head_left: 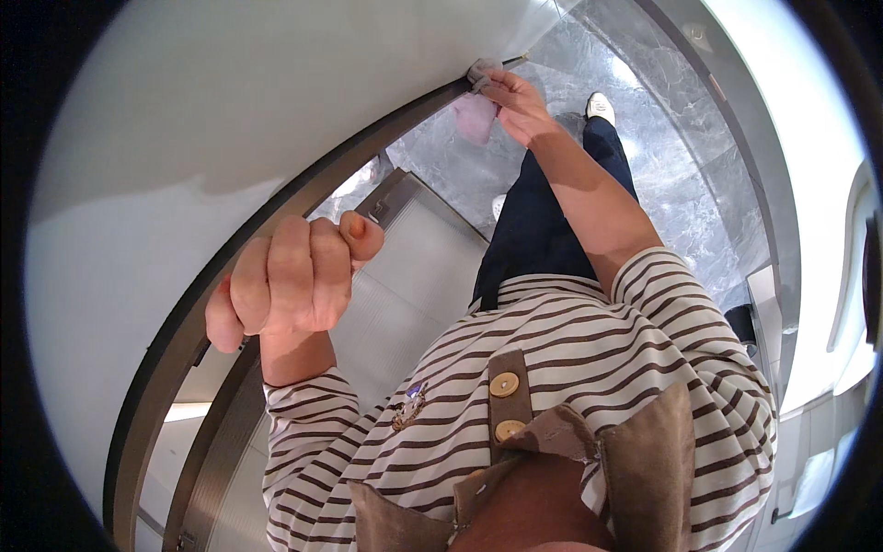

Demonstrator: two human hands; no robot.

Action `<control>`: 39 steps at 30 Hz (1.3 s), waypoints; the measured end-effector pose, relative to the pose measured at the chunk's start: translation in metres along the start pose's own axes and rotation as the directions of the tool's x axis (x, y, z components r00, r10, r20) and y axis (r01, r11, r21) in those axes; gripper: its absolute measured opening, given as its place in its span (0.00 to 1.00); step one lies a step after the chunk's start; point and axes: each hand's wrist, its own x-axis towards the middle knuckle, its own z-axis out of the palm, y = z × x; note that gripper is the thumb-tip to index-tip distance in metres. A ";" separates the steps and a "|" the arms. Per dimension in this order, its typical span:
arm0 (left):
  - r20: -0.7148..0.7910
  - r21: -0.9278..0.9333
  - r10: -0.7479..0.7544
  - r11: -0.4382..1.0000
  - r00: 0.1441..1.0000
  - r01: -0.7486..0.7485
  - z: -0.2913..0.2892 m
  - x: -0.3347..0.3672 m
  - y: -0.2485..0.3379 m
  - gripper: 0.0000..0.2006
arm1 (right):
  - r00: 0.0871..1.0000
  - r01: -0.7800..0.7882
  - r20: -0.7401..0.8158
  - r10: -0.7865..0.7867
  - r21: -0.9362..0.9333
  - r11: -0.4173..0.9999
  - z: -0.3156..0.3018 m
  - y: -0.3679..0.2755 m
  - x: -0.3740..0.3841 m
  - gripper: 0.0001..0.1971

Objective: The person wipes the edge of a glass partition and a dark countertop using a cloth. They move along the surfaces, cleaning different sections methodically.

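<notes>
My right hand (pixel 521 109) is closed on a cloth (pixel 475 117), part pale pink and part grey. Its bunched grey part touches the far end of a dark brown edge (pixel 342 163) that borders a broad white surface (pixel 230 83). Nearer to me on the left, my left hand (pixel 292 276) is curled into a fist in front of the same edge. The inside of that fist is hidden, so I cannot tell whether it holds anything.
Below the edge, a pale panel (pixel 418 253) with a brown, latch-like fitting stands beside my legs. Grey marbled floor (pixel 662 138) lies beneath my feet. A curved-looking grey border and white wall (pixel 782 74) run along the right.
</notes>
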 end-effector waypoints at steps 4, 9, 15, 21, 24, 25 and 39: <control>0.050 -0.004 0.019 1.000 0.999 -0.018 0.003 0.009 0.001 0.12 | 0.971 0.150 -0.035 -0.235 -0.677 0.721 -0.007 0.008 0.023 0.14; 0.096 -0.028 0.093 0.995 0.991 -0.091 0.005 0.011 -0.003 0.13 | 0.943 0.203 0.039 -0.329 -0.853 0.481 -0.019 0.010 0.036 0.14; 0.096 -0.053 0.066 0.997 0.993 -0.061 0.016 0.002 0.002 0.15 | 0.941 0.267 0.078 -0.329 -0.766 0.585 -0.006 -0.001 0.022 0.14; -0.002 -0.047 0.051 0.998 0.999 -0.051 0.030 0.018 0.004 0.16 | 0.916 0.272 0.047 -0.399 -0.802 0.531 -0.006 0.005 0.033 0.13; -0.093 -0.082 -0.011 0.997 0.996 0.003 0.040 0.027 0.011 0.17 | 0.951 0.282 0.087 -0.298 -0.638 0.716 -0.002 -0.008 0.028 0.13; -0.083 -0.078 -0.018 0.997 0.996 0.012 0.038 0.024 0.012 0.17 | 0.976 0.216 0.089 -0.200 -0.540 0.814 0.013 -0.016 0.013 0.12; -0.124 -0.177 -0.074 0.983 0.989 0.051 0.050 0.010 0.014 0.14 | 0.975 0.177 0.178 -0.133 -0.262 0.949 0.069 -0.051 -0.025 0.11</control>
